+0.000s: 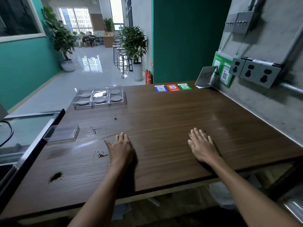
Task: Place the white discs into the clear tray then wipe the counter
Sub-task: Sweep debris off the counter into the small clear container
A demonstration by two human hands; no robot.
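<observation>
From the head camera, both hands lie flat, palms down, on the wooden counter (164, 122), fingers straight and holding nothing: the left hand (121, 149) near the middle, the right hand (202, 145) well apart to its right. The clear tray (99, 97) sits at the far left edge of the counter with white discs (114, 98) lying in its compartments. Brown stains (55, 176) and wet smears (101, 155) mark the counter left of the left hand, near a clear lid (61, 133).
</observation>
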